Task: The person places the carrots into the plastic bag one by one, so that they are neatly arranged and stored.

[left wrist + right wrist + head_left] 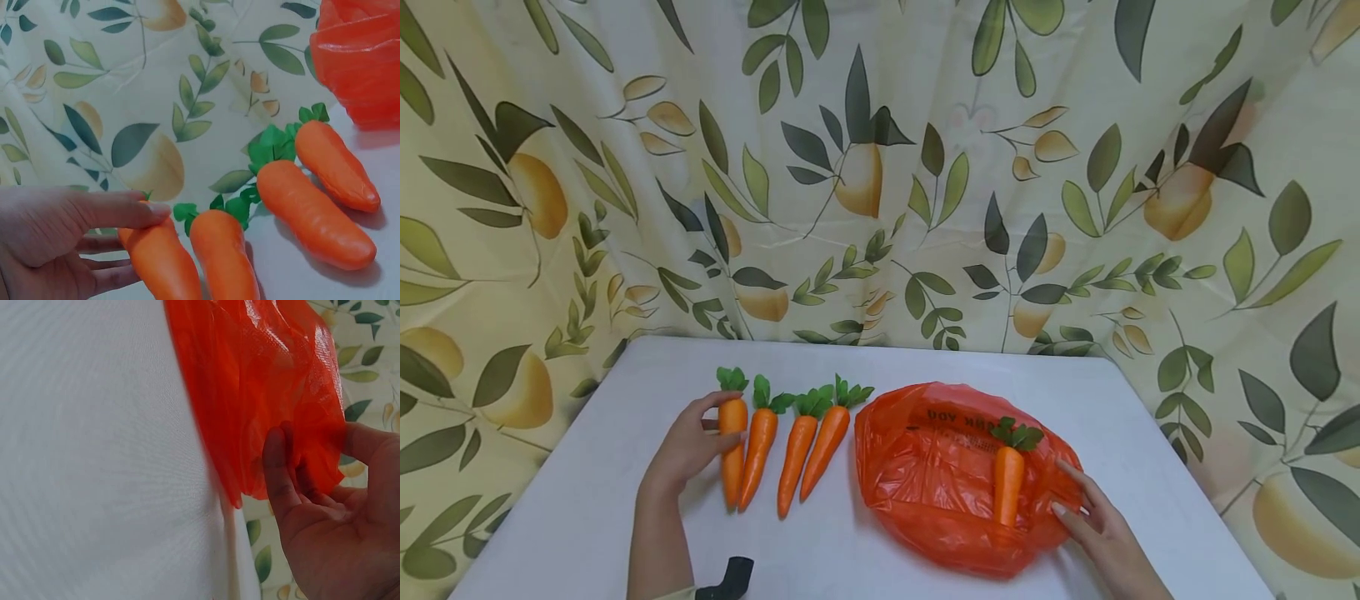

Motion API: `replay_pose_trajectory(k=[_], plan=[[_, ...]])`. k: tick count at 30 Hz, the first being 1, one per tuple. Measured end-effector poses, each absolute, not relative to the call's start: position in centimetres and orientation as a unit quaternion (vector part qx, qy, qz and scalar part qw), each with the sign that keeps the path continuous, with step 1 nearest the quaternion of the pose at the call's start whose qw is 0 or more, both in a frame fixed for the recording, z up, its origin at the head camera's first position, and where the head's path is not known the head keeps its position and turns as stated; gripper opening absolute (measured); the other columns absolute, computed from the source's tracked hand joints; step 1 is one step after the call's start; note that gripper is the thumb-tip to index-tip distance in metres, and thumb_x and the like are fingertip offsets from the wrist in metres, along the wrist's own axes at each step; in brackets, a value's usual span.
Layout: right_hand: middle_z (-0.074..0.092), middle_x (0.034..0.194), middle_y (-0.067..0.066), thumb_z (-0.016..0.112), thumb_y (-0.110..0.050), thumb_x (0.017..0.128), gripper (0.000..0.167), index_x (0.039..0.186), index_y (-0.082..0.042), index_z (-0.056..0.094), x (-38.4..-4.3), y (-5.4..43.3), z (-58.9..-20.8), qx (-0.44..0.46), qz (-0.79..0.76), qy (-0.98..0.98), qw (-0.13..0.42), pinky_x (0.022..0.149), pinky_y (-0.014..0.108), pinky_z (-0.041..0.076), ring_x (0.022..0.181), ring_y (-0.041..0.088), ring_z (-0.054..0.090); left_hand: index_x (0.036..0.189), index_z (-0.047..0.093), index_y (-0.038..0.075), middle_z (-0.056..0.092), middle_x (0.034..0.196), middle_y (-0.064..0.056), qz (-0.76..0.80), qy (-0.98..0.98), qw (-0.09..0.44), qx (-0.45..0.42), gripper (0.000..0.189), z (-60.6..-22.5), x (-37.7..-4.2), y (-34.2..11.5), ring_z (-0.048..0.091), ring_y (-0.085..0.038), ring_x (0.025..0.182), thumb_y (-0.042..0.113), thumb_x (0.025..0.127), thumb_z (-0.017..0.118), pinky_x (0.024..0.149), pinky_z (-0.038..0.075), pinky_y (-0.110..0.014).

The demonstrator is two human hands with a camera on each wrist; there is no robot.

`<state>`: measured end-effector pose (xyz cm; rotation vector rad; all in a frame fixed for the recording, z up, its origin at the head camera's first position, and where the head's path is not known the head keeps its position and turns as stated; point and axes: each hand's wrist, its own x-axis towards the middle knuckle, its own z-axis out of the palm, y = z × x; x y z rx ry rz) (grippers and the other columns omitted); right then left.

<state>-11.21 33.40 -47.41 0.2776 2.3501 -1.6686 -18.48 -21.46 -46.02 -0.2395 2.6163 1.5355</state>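
Observation:
At the left end of a row of orange carrots, my left hand (688, 442) grips the leftmost carrot (732, 454) near its leafy top. The left wrist view shows thumb and fingers on either side of that carrot (164, 259). Right beside it lies a second carrot (760, 446), with two more carrots (797, 458) (827, 446) a little to the right. My right hand (1101, 521) holds the right side of a red plastic bag (925, 467), its thumb and fingers on the film (312, 394). One carrot (1008, 483) sits in the bag's mouth, leaves up, its lower end hidden.
Everything lies on a white table (820, 558). Behind it hangs a curtain (925, 250) printed with leaves and fruit. A black strap (736, 575) shows by my left wrist.

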Motion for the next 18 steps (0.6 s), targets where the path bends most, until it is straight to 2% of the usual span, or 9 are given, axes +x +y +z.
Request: replay_pose_trajectory(k=[6, 12, 18], plan=[[0.012, 0.169, 0.02, 0.062, -0.031, 0.105, 0.074, 0.164, -0.015, 0.02, -11.1, 33.5, -47.5, 0.089, -0.569, 0.809, 0.117, 0.093, 0.035, 0.056, 0.139, 0.035, 0.041, 0.15, 0.053, 0.02, 0.044, 0.151, -0.016, 0.519, 0.852, 0.047, -0.057, 0.063, -44.9, -18.8, -20.5, 0.047, -0.042, 0.13, 0.017, 0.093, 0.078, 0.094, 0.053, -0.054], [0.012, 0.168, 0.022, 0.061, -0.032, 0.106, 0.074, 0.164, -0.013, 0.019, -11.0, 33.5, -47.4, 0.089, -0.568, 0.81, 0.116, 0.093, 0.035, 0.056, 0.142, 0.041, 0.037, 0.149, 0.054, 0.02, 0.042, 0.152, -0.014, 0.532, 0.844, 0.044, -0.044, 0.061, -44.4, -18.7, -19.8, 0.047, -0.041, 0.13, 0.016, 0.093, 0.078, 0.094, 0.054, -0.051], [0.015, 0.168, 0.022, 0.061, -0.033, 0.106, 0.073, 0.164, -0.013, 0.021, -11.0, 33.5, -47.3, 0.074, -0.563, 0.816, 0.108, 0.093, 0.036, 0.056, 0.144, 0.043, 0.034, 0.149, 0.055, 0.021, 0.042, 0.153, -0.012, 0.539, 0.84, 0.038, -0.036, 0.061, -44.0, -18.4, -19.6, 0.046, -0.042, 0.132, 0.018, 0.092, 0.079, 0.097, 0.052, -0.055]])
